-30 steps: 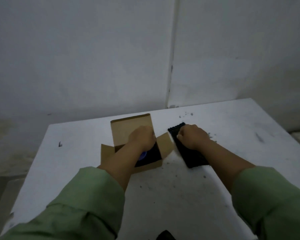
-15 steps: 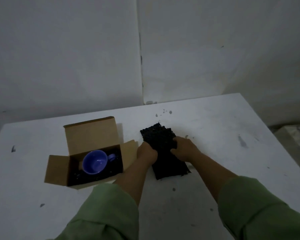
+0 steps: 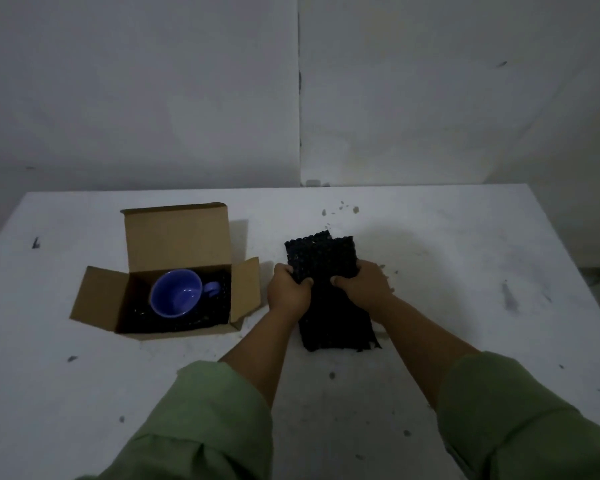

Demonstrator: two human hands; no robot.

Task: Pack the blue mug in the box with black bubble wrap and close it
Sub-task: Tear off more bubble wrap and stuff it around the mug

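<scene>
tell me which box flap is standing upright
The tall back flap of the cardboard box, rising behind the blue mug. The left flap and right flap are shorter and splay outward to the sides.

Dim light; scuffed white table (image 3: 430, 393) against seamed pale wall (image 3: 153, 98).

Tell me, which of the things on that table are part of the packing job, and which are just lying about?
Part of the job:
blue mug, lying in the open cardboard box
black bubble wrap sheet, gripped by the left hand and right hand
black padding under the mug

Just there:
white table
small dark specks on it
</scene>
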